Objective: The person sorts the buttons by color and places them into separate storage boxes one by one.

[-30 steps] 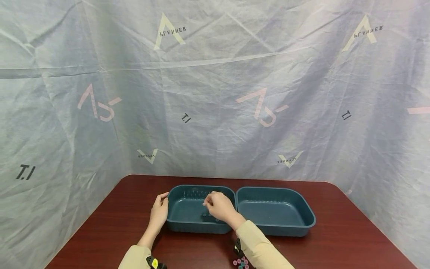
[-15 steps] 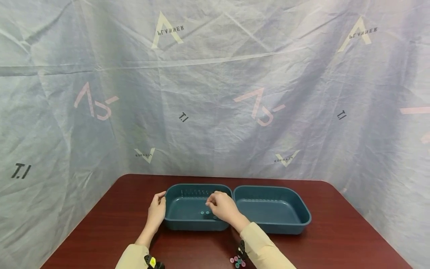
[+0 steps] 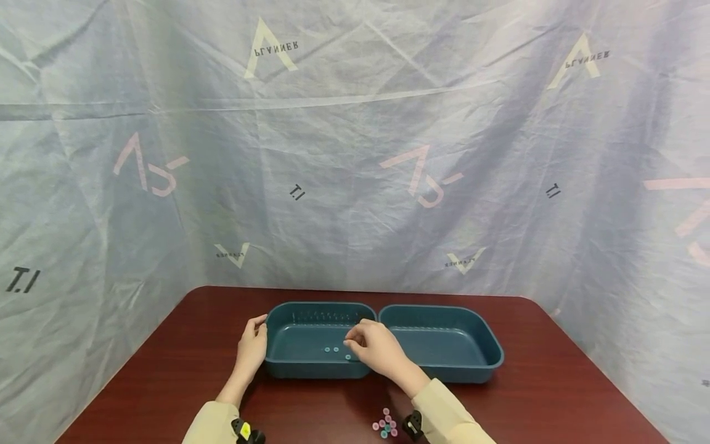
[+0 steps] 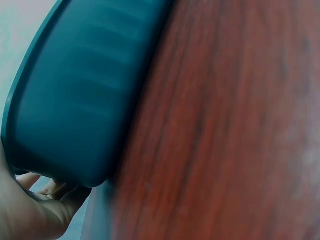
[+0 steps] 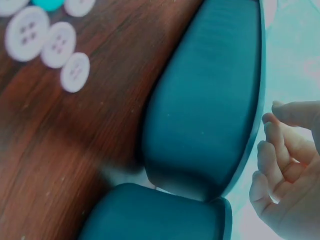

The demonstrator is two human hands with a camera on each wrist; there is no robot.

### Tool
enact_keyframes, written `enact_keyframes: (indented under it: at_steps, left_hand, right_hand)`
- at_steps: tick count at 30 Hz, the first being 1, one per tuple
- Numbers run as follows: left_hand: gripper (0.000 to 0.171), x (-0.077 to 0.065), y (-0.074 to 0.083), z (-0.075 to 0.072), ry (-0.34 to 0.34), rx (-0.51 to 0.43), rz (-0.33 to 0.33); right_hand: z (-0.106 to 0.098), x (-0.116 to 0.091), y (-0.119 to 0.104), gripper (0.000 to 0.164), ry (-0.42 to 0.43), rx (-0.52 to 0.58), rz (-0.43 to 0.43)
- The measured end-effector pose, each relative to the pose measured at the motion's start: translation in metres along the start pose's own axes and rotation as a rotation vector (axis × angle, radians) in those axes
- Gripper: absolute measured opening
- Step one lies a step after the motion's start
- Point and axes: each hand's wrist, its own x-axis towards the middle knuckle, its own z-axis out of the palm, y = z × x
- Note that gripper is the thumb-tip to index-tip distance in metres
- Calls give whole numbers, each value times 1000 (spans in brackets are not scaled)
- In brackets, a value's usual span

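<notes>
"Where were the buttons?"

"Three small, pale teal buttons (image 3: 336, 349) lay on the floor of the left tray (image 3: 318, 371), at lower centre of the frame. A cluster of pink and teal buttons (image 3: 387, 427) lay on the counter (image 3: 310, 410) by the bottom edge, right of centre. The right tray (image 3: 468, 374) stood alongside, the rims meeting."

"And the hands?"

"The left hand (image 3: 251, 347) rested against the outer left end of the left tray; I couldn't tell whether its fingers gripped the wall. The right hand (image 3: 383, 351) was over that tray's right end, fingers curled, thumb and index tips drawn narrow, with no button showing between them."

"How was that work best done?"

"Fingertips low over the tray floor, I'd say, so a button came down flat instead of bouncing. The left hand needed only light contact; a hard push could have nudged one tray into the other. I'd also have watched the wrist camera (image 3: 413, 425), just beside the cluster: a dropped forearm might have scattered it."
</notes>
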Motion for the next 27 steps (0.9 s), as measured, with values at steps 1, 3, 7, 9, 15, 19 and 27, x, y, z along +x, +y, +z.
enact_keyframes:
  at_steps: [1,3,7,9,15,19,27]
  left_hand:
    - [44,0,0,0,1,1,-2]
    - [44,0,1,0,4,5,-5]
    - [44,-1,3,0,2,10,-12]
    - [44,-1,3,-1,0,13,-16]
    - [45,0,4,-1,0,13,-18]
    - [45,0,3,0,0,9,-17]
    - [47,2,-1,0,-24,8,-16]
  right_hand:
    - [-1,-1,0,10,-1,4,0]
    - [-3,-4,1,10,-4,14,-2]
    - [-6,-9,3,10,-9,13,3]
    - [-8,-11,3,10,-10,6,4]
    - [-13,-19,2,9,-20,16,5]
    - [-15,-26,1,7,-21,13,-10]
    - [-16,-38,1,8,-61,33,8]
